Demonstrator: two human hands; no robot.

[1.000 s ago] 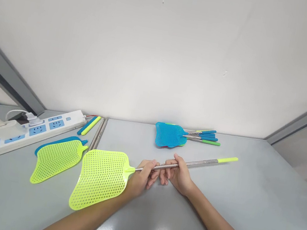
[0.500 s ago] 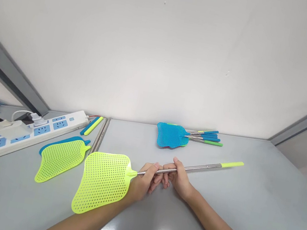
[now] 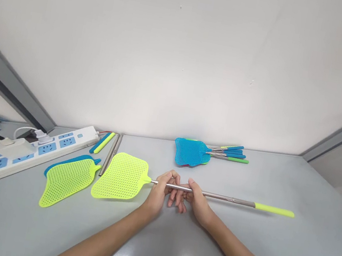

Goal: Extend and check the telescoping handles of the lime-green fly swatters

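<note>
The left hand (image 3: 158,193) and right hand (image 3: 199,201) are clasping a yellow-green swatter (image 3: 179,187) over the gray table (image 3: 310,241), its long axis running crosswise, mesh head (image 3: 122,177) pointing left, before a white wall (image 3: 179,81).

The left hand (image 3: 159,194) gripped a yellow-green fly swatter (image 3: 177,187) near its paddle, the right hand (image 3: 199,201) farther along the metal rod (image 3: 218,196), over a gray table (image 3: 313,241). To the left lay two loose paddles (image 3: 69,180) (yellow-green over blue), two metal tubes (image 3: 108,156), two colored grips (image 3: 104,142) and a power strip (image 3: 34,154). More swatters (image 3: 190,151) lay piled near the wall (image 3: 183,59).
</note>
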